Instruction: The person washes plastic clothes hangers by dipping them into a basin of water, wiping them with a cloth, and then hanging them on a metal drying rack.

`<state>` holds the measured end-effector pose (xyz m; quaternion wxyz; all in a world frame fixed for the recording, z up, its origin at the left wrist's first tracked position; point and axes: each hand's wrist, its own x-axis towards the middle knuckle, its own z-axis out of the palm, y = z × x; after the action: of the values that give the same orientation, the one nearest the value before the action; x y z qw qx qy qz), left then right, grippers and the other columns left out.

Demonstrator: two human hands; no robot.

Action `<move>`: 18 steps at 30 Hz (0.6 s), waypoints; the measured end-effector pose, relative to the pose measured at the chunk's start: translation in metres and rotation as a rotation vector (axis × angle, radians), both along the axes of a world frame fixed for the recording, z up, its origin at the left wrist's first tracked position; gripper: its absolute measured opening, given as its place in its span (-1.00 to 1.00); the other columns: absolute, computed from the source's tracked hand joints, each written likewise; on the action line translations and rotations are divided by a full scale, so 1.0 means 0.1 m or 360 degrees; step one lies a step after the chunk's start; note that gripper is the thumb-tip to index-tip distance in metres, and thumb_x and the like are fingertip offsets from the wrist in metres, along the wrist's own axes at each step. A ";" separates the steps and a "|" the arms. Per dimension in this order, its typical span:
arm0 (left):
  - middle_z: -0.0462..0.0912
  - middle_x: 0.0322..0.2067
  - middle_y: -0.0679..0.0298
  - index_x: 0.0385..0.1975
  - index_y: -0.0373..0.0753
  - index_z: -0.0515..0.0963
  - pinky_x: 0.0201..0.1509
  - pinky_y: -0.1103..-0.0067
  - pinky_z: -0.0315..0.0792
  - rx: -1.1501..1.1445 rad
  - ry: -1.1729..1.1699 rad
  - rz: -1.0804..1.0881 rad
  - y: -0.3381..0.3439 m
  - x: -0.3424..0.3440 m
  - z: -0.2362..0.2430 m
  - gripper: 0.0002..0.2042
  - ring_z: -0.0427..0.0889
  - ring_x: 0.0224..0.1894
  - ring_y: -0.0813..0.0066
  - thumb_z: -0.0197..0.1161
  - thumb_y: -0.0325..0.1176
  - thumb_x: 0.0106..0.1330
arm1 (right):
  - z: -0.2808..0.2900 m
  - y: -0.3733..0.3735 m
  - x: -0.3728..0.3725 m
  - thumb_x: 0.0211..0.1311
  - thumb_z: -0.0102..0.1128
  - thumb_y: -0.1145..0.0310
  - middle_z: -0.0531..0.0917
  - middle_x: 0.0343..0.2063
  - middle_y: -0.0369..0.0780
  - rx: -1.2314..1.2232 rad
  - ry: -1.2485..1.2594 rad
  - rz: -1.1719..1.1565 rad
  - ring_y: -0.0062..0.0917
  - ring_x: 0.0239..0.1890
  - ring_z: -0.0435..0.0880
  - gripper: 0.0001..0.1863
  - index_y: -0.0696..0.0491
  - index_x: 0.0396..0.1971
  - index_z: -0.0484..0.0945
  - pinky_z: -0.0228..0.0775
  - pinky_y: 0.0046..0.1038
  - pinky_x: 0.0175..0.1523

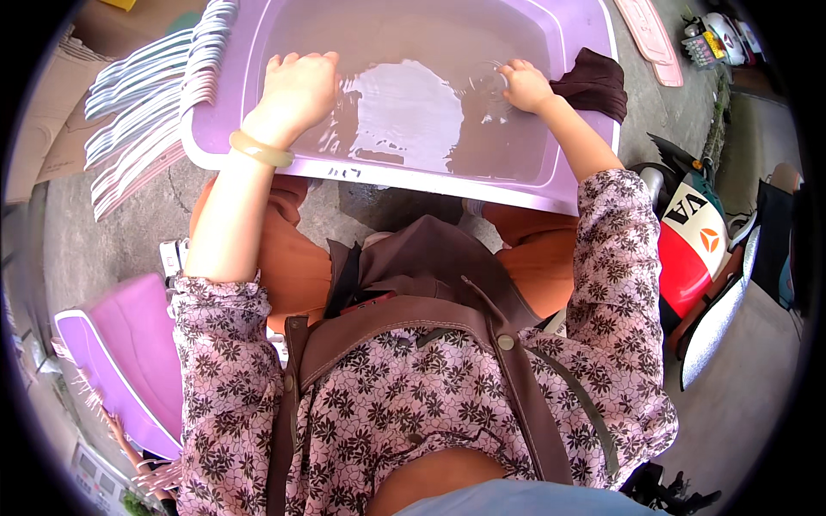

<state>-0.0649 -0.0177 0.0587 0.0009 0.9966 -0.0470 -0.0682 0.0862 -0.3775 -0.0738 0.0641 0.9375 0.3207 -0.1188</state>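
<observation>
A lilac tub (211, 133) of cloudy water (404, 120) sits in front of me. My left hand (301, 95), a pale bangle on its wrist, is curled at the water in the left half; its fingertips and whatever they hold are hidden. My right hand (525, 86) dips into the water on the right with fingers bent, ripples beside it; what it holds, if anything, is hidden. A dark brown cloth (594, 84) hangs over the tub's right rim beside my right hand. Many pastel hangers (142, 82) hang on the left rim.
A second lilac tub (129, 344) stands at lower left, with hangers and another person's arm (120, 434) beside it. Flattened cardboard (39, 120) lies at upper left. A red and cream scooter (684, 279) stands close on my right; pink plastic boards (645, 39) lie behind the tub.
</observation>
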 end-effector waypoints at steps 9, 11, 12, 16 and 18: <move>0.54 -0.30 0.14 -0.08 -0.22 0.43 0.14 0.27 0.21 -0.0102 -0.0117 0.0068 0.03 -0.67 0.54 -0.72 0.47 -0.10 0.18 0.08 -0.41 0.18 | -0.95 1.30 -0.24 -0.04 0.17 0.27 0.25 0.17 -0.05 -0.0686 0.0801 0.0282 -0.23 0.21 0.24 -0.30 -0.05 0.19 0.19 0.16 -0.24 0.19; 0.53 -0.32 0.14 -0.07 -0.24 0.43 0.16 0.27 0.19 -0.0120 -0.0122 0.0097 -0.02 -0.83 0.67 -0.70 0.45 -0.08 0.16 0.10 -0.43 0.16 | -1.18 1.41 -0.21 -0.02 0.15 0.28 0.27 0.15 -0.06 -0.0691 0.0822 0.0330 -0.24 0.18 0.27 -0.33 -0.06 0.18 0.20 0.18 -0.25 0.17; 0.53 -0.31 0.13 -0.06 -0.25 0.42 0.17 0.26 0.18 -0.0148 -0.0068 0.0130 -0.06 -0.92 0.74 -0.69 0.44 -0.07 0.15 0.11 -0.44 0.15 | -1.27 1.45 -0.29 -0.01 0.14 0.28 0.28 0.15 -0.06 -0.0676 0.0855 0.0354 -0.25 0.17 0.29 -0.34 -0.06 0.18 0.20 0.20 -0.26 0.17; 0.51 -0.28 0.12 -0.05 -0.26 0.42 0.20 0.25 0.14 -0.0234 0.0012 0.0168 -0.22 -0.97 1.13 -0.65 0.41 -0.03 0.11 0.14 -0.48 0.11 | -1.39 1.47 -0.41 0.03 0.10 0.30 0.32 0.12 -0.08 -0.0569 0.0870 0.0321 -0.26 0.13 0.34 -0.39 -0.07 0.17 0.23 0.24 -0.29 0.13; 0.51 -0.27 0.14 -0.06 -0.25 0.42 0.20 0.25 0.13 -0.0246 0.0023 0.0202 -0.26 -0.99 1.21 -0.64 0.41 -0.03 0.12 0.16 -0.47 0.08 | -1.26 1.50 -0.54 0.05 0.09 0.31 0.34 0.11 -0.09 -0.0473 0.0902 0.0311 -0.27 0.10 0.37 -0.41 -0.07 0.16 0.24 0.26 -0.30 0.12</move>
<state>-0.1636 -0.0438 0.1795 0.0825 0.9940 0.0111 -0.0715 0.0325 -0.2274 -0.1994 0.1195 0.8123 0.3934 -0.4137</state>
